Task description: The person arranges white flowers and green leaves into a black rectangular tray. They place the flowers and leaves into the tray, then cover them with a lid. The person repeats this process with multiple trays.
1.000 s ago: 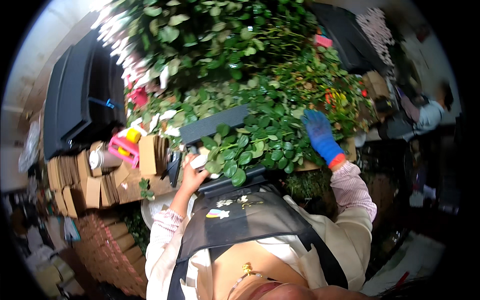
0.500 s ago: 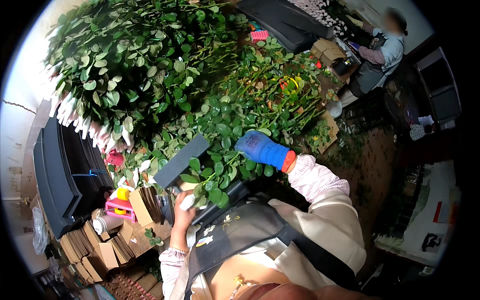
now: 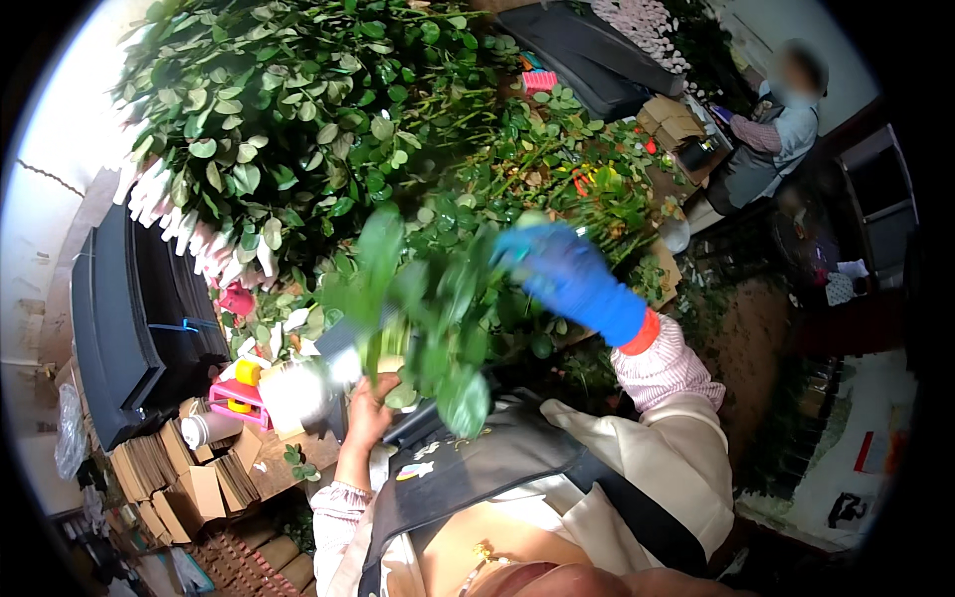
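My bare left hand is closed around a leafy stem, a rose by its leaves, in front of my apron. Its leaves spread up and right, smeared by motion. A blurred white bulge is left of the hand; whether it is the wrapped head of this stem I cannot tell. My right hand, in a blue knitted glove with a red cuff, is raised just right of these leaves. Motion smears its fingers, and I cannot make out anything in them. A dark grey ridged block is partly hidden behind the leaves.
A big pile of leafy stems with white-sleeved heads lies at the far left. Loose stems cover the table's middle. Black sheets, a pink tape dispenser, a paper cup and cardboard pieces stand left. A person works far right.
The stem in my left hand has swung upward, its leaves now covering much of the grey block. My right hand has moved right and up, away from the stem.
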`<action>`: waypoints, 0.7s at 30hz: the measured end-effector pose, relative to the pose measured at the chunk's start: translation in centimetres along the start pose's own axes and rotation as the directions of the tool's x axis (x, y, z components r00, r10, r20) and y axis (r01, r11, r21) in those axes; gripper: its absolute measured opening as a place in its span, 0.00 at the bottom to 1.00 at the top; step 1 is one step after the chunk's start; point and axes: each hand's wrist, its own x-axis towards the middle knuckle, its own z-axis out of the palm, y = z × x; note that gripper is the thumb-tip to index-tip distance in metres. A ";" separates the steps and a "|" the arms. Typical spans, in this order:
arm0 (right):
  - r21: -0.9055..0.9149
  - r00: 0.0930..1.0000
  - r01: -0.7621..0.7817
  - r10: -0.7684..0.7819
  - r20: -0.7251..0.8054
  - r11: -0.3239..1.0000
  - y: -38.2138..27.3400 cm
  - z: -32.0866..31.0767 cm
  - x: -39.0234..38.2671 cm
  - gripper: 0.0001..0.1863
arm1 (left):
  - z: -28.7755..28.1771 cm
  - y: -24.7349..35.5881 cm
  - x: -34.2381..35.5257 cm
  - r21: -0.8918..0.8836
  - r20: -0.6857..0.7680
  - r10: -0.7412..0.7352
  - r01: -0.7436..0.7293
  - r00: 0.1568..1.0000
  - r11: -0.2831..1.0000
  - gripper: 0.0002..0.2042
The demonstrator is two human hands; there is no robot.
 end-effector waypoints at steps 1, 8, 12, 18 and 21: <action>0.032 0.997 0.065 -0.067 0.044 0.997 0.3 3.3 -0.7 0.13 | 0.1 -1.3 -0.1 -0.078 0.000 -0.056 0.055 0.998 0.995 0.18; -0.367 0.833 0.103 0.121 0.540 0.925 3.3 11.8 -0.5 0.14 | -0.2 1.6 0.2 -0.198 -0.185 -0.010 -0.027 0.983 0.980 0.42; -0.444 0.732 -0.003 0.304 0.609 0.896 4.3 13.4 -1.1 0.15 | -0.6 3.7 0.3 -0.307 -0.146 -0.132 0.082 0.980 0.948 0.43; -0.290 0.569 0.006 0.235 0.788 0.957 5.8 16.6 -3.7 0.17 | -0.8 4.3 1.1 0.068 -0.196 0.073 -0.060 0.978 0.996 0.33; -0.077 0.551 -0.162 0.155 0.820 0.984 8.4 16.5 -3.1 0.18 | -0.6 4.7 1.0 0.013 -0.200 0.013 -0.010 0.980 1.000 0.32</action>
